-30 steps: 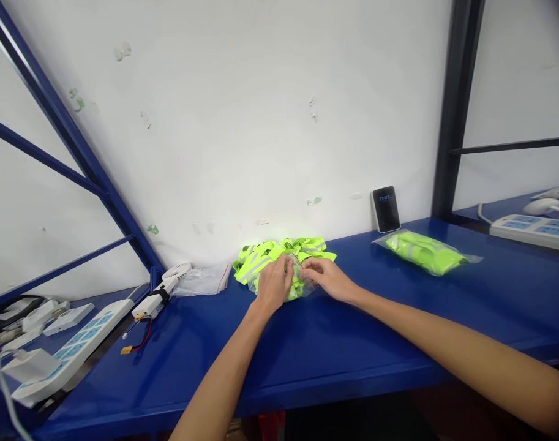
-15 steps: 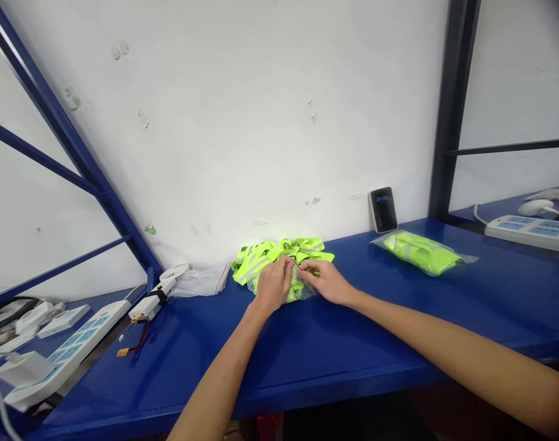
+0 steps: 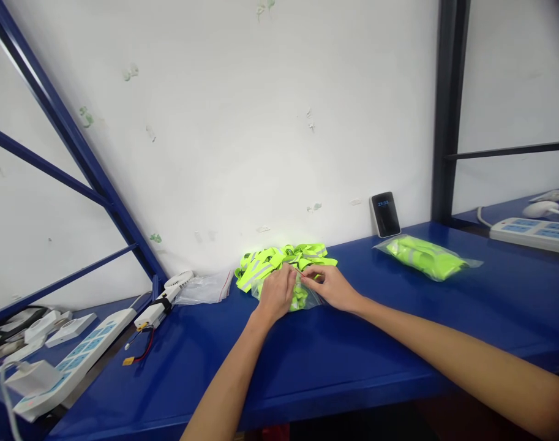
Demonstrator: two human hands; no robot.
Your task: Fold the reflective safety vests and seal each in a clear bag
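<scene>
A clear plastic bag (image 3: 312,299) with neon yellow-green strap material inside lies on the blue table (image 3: 352,343). My left hand (image 3: 278,293) pinches the bag's upper edge, its fingers pressed together. Close on the right, my right hand (image 3: 329,285) has thumb and forefinger closed on the same edge, near a thin red line. Behind both hands is a loose heap of neon straps with silver reflective stripes (image 3: 261,263). The part of the bag under my left hand is hidden.
Flat plastic bags (image 3: 206,288) and a small white fan (image 3: 178,280) with wires lie left. A filled bag of neon material (image 3: 426,257) and an upright display device (image 3: 385,214) stand right. Power strips (image 3: 84,352) are beyond the blue frame.
The whole view has shifted slightly, so the table appears a little lower. My hands stay together at the bag's edge, with little visible movement between them.
</scene>
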